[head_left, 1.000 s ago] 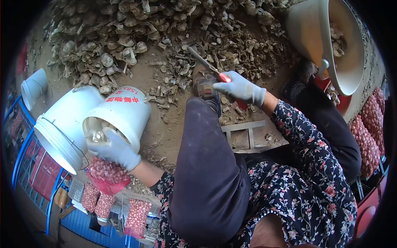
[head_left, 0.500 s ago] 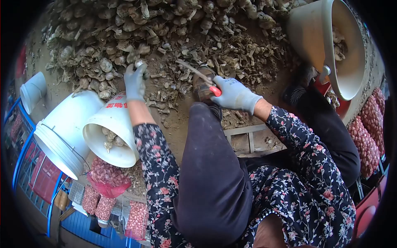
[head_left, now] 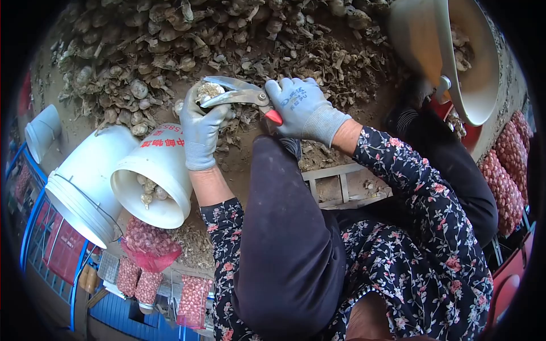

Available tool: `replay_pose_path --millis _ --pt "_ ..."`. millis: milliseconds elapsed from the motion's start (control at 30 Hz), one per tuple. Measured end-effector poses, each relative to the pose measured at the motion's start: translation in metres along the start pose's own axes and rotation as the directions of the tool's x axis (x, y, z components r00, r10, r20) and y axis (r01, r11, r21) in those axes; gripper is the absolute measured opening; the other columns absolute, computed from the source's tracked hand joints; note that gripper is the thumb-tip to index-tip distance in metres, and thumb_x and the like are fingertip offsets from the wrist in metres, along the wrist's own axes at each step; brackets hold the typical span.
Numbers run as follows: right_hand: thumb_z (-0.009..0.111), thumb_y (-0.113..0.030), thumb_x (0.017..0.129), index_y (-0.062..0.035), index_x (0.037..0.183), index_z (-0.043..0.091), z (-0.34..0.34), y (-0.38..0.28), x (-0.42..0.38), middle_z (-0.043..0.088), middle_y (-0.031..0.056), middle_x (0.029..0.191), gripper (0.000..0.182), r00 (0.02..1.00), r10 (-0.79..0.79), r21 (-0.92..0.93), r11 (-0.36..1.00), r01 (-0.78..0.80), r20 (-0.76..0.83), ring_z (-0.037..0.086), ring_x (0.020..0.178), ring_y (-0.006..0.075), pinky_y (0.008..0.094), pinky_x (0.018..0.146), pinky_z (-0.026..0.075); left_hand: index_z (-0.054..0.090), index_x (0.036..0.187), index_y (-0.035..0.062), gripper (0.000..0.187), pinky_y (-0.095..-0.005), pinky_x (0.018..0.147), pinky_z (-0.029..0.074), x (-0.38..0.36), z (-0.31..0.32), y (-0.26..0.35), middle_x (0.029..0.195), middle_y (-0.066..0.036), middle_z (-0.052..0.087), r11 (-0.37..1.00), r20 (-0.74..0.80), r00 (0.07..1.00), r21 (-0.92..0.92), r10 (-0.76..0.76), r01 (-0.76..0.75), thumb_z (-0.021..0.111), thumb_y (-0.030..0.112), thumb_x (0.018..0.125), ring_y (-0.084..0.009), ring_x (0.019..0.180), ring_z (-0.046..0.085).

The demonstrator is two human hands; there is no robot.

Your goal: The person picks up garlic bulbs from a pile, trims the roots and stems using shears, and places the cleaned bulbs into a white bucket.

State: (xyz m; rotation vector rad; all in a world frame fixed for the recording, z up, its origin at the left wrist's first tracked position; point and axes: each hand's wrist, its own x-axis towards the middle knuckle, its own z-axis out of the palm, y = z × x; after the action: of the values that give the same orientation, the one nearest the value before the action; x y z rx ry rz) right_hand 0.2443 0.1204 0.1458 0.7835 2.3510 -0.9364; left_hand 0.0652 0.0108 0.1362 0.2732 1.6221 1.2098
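Observation:
My left hand (head_left: 201, 132), in a grey-white glove, grips a garlic bulb (head_left: 210, 91) with its fingers curled round it. Spread blades of red-handled pruning shears (head_left: 242, 96) lie around that bulb. My gloved right hand (head_left: 304, 109) is closed on the shears' handles, which it mostly hides. Beyond both hands rises a big heap of dry garlic with stems (head_left: 165, 34). Below my left wrist, a white bucket with red lettering (head_left: 151, 187) lies tipped on its side with several trimmed bulbs (head_left: 152, 190) in it.
Another white bucket (head_left: 91, 182) lies tipped at the left. A large bucket (head_left: 418, 45) at upper right leans over with garlic inside. Net sacks of garlic (head_left: 501, 187) stand at right and lower left. A wooden frame (head_left: 335, 182) lies near my leg; blue metal rails (head_left: 34, 210) run along the left.
My left hand has come up from the heap with a garlic bulb. The right hand has moved left, and the shears have opened, their blades now around the bulb.

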Motion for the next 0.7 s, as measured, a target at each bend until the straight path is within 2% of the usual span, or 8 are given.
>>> replay_pose_path --millis 67,167,300,400,467,533,600,700 --pt "0.061 -0.031 0.079 -0.0033 0.113 0.046 -0.002 0.002 -0.001 0.062 0.0168 0.102 0.046 0.996 -0.008 -0.027 1.000 0.011 0.087 0.062 0.097 0.0310 0.0449 0.085 0.044 0.053 0.117 -0.0049 0.048 -0.0233 0.071 0.054 0.002 -0.002 0.000 0.097 -0.008 0.062 0.998 0.020 1.000 0.054 -0.024 0.023 0.068 -0.003 0.071 -0.0127 0.080 0.062" --pt "0.061 -0.030 0.079 -0.0028 0.111 0.047 0.009 0.009 0.002 0.064 0.0180 0.099 0.044 0.987 -0.025 0.051 0.999 0.018 0.159 0.065 0.094 0.0306 0.0434 0.082 0.047 0.056 0.116 -0.0050 0.052 -0.0228 0.072 0.053 0.010 -0.004 -0.005 0.100 -0.008 0.064 0.981 0.062 0.996 0.181 0.059 -0.070 0.074 -0.001 0.067 -0.0111 0.083 0.062" --pt "0.061 -0.028 0.079 -0.0009 0.108 0.048 0.018 0.017 0.002 0.066 0.0204 0.093 0.042 0.991 -0.015 0.180 0.984 -0.009 0.135 0.066 0.090 0.0328 0.0425 0.078 0.050 0.057 0.115 -0.0055 0.051 -0.0219 0.071 0.052 0.017 -0.003 -0.008 0.099 -0.006 0.064 0.972 0.087 0.996 0.228 0.032 -0.051 0.075 0.000 0.068 -0.0100 0.082 0.061" --pt "0.060 -0.028 0.080 -0.0005 0.107 0.048 0.025 0.021 -0.002 0.065 0.0226 0.091 0.040 0.991 -0.002 0.230 0.973 -0.029 0.134 0.065 0.089 0.0358 0.0432 0.077 0.051 0.056 0.117 -0.0034 0.048 -0.0213 0.069 0.050 0.014 -0.002 -0.010 0.099 -0.005 0.063 0.974 0.086 0.991 0.210 -0.106 0.086 0.072 -0.001 0.072 -0.0091 0.083 0.060" --pt "0.060 -0.029 0.081 -0.0007 0.107 0.048 0.024 0.023 -0.010 0.065 0.0222 0.091 0.040 0.995 0.075 0.315 0.945 -0.094 0.071 0.064 0.090 0.0372 0.0439 0.078 0.050 0.054 0.118 -0.0029 0.047 -0.0218 0.069 0.051 0.019 -0.004 -0.023 0.100 -0.006 0.062 0.996 0.004 0.998 0.060 0.066 -0.066 0.071 0.000 0.074 -0.0106 0.086 0.061" --pt "0.059 -0.032 0.083 -0.0012 0.108 0.048 0.021 0.022 -0.023 0.065 0.0230 0.094 0.042 0.990 0.102 0.340 0.932 -0.128 0.093 0.063 0.092 0.0377 0.0445 0.079 0.050 0.051 0.119 -0.0009 0.045 -0.0238 0.073 0.052 0.019 -0.004 -0.031 0.104 -0.009 0.061 0.999 -0.038 0.999 -0.040 0.028 -0.030 0.068 0.000 0.077 -0.0144 0.090 0.062" --pt "0.056 -0.036 0.084 -0.0007 0.109 0.048 0.016 0.019 -0.035 0.063 0.0255 0.098 0.044 0.978 0.110 0.393 0.903 -0.174 0.178 0.062 0.096 0.0378 0.0446 0.082 0.048 0.050 0.120 0.0028 0.042 -0.0250 0.072 0.052 0.011 0.006 -0.033 0.108 -0.012 0.060 0.824 -0.003 0.993 -0.559 0.114 -0.097 0.064 -0.001 0.081 -0.0175 0.090 0.062" --pt "0.056 -0.042 0.085 0.0001 0.110 0.047 0.025 0.019 -0.037 0.061 0.0269 0.102 0.050 0.977 0.057 0.511 0.845 -0.156 0.204 0.060 0.100 0.0397 0.0444 0.085 0.047 0.051 0.121 0.0089 0.044 -0.0260 0.070 0.051 0.006 0.018 -0.044 0.108 -0.009 0.060 0.764 -0.048 0.992 -0.635 0.113 -0.118 0.063 -0.003 0.080 -0.0158 0.084 0.061"
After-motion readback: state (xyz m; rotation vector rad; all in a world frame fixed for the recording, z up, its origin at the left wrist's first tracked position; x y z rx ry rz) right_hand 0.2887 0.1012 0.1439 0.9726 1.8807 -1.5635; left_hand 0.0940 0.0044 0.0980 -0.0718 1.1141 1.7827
